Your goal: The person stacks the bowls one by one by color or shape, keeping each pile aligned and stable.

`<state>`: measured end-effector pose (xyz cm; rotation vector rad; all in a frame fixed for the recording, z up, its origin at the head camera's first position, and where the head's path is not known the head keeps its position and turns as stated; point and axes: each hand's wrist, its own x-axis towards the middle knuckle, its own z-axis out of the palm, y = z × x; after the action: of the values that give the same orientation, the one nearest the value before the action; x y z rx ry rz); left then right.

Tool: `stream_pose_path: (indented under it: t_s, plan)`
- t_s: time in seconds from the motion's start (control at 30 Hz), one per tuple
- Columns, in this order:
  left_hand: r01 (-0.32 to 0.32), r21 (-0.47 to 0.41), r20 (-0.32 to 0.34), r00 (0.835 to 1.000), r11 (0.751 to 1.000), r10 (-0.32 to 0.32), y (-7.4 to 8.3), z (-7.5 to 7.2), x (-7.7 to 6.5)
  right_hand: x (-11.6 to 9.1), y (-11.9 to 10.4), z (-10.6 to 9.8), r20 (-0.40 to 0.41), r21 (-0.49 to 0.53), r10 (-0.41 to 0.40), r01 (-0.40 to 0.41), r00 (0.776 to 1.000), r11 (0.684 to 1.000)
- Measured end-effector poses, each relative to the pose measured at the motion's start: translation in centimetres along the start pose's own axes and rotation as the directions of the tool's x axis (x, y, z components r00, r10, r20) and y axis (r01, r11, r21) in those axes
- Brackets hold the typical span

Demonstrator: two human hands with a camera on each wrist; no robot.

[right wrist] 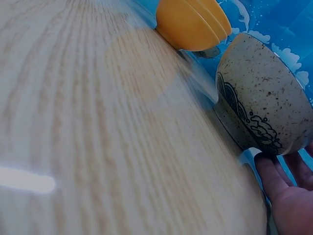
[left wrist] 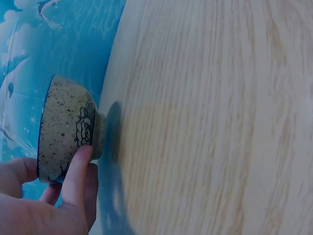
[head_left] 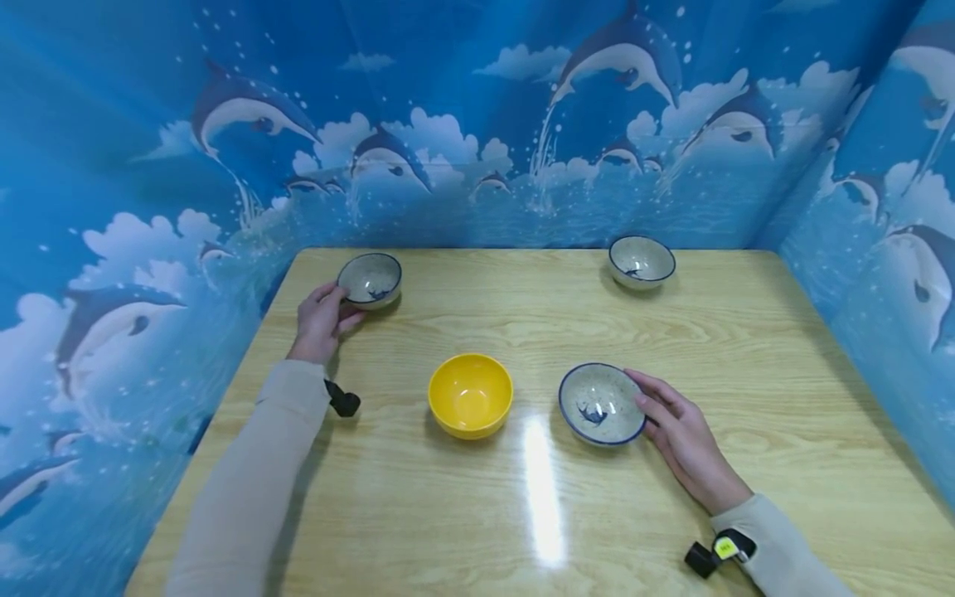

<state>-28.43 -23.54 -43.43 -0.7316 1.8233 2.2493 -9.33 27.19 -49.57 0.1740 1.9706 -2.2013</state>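
At the table's far left, my left hand (head_left: 319, 322) holds a speckled grey bowl (head_left: 370, 282) by its near-left side, thumb at the rim and fingers beneath. In the left wrist view, that bowl (left wrist: 66, 129) shows a dark wave pattern and a shadow beside its foot. My right hand (head_left: 690, 444) grips a second grey, blue-rimmed bowl (head_left: 597, 406) at its right side, thumb over the rim. Its foot stands at or just above the table in the right wrist view; I cannot tell which. Between the hands sits a yellow bowl (head_left: 470, 396), with ridge lines around its wall (right wrist: 190, 24).
A third grey bowl (head_left: 642, 262) stands near the table's back edge, right of centre. The wooden table (head_left: 477, 514) is bordered behind and at both sides by blue dolphin-print curtains (head_left: 462, 108). Light glares off the tabletop between the yellow bowl and the right-hand bowl.
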Motion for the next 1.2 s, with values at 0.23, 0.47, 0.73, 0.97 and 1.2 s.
stream_pose_path:
  t_s: [0.23,0.47,0.73,0.97,1.2]
  plan:
    - [-0.037,0.061,0.084,0.996,0.997,0.031,0.4,0.5,-0.9,-0.1,0.0,-0.1,0.016,0.027,-0.03,0.029,0.999,0.999]
    - [-0.04,0.097,0.17,0.985,0.995,0.023,0.6,1.4,-1.2,-0.1,0.1,-0.2,0.041,0.051,-0.069,0.067,0.997,0.996]
    - [-0.066,0.175,0.196,0.98,0.982,0.031,0.6,2.9,-1.8,0.0,0.2,-0.2,0.033,0.052,-0.064,0.062,0.997,0.997]
    - [-0.07,0.2,0.229,0.973,0.977,0.023,1.0,4.4,-2.7,0.0,0.2,-0.3,0.034,0.057,-0.061,0.059,0.998,0.997]
    - [-0.068,0.235,0.262,0.965,0.97,0.004,1.5,6.2,-3.8,0.0,0.2,-0.2,0.032,0.058,-0.057,0.055,0.998,0.997]
